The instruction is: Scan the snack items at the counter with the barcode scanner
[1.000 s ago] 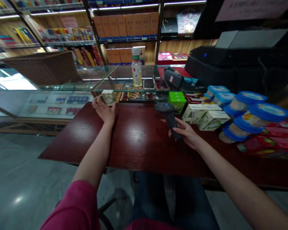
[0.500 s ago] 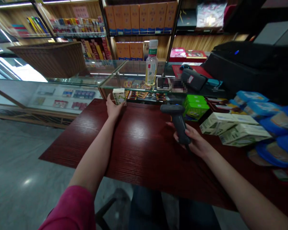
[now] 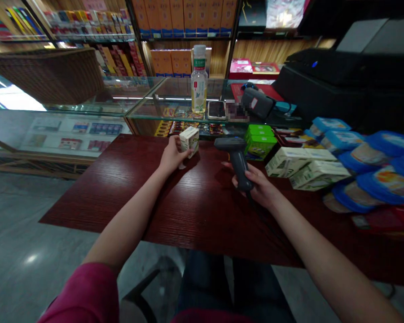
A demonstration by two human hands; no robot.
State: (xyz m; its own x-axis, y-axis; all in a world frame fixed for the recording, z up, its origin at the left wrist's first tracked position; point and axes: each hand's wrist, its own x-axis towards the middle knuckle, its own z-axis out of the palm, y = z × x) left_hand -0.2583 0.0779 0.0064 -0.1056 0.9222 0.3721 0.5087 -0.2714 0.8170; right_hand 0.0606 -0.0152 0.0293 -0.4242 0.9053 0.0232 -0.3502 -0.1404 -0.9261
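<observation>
My left hand (image 3: 173, 155) is closed around a small white-and-green carton (image 3: 190, 140), thumb on its near side, over the far part of the dark red wooden desk (image 3: 188, 211). In my right hand (image 3: 257, 183) is a black handheld barcode scanner (image 3: 237, 163), gripped by its handle. The scanner's head points left, toward the carton, with a gap between them. Just beyond the scanner stand green boxes (image 3: 260, 142). Part of the scanner's cable lies hidden under my right forearm.
On the glass display case (image 3: 148, 101) stand a drink bottle (image 3: 199, 85) and a phone (image 3: 217, 110). White-green cartons (image 3: 318, 174) and blue-lidded tubs (image 3: 373, 179) crowd the right side. A wicker basket (image 3: 54, 74) sits at the far left; a black machine (image 3: 350, 89) fills the back right.
My left hand has brought the carton rightward and nearer the scanner, turning it. My right hand still holds the scanner in much the same pose. The camera view has shifted slightly.
</observation>
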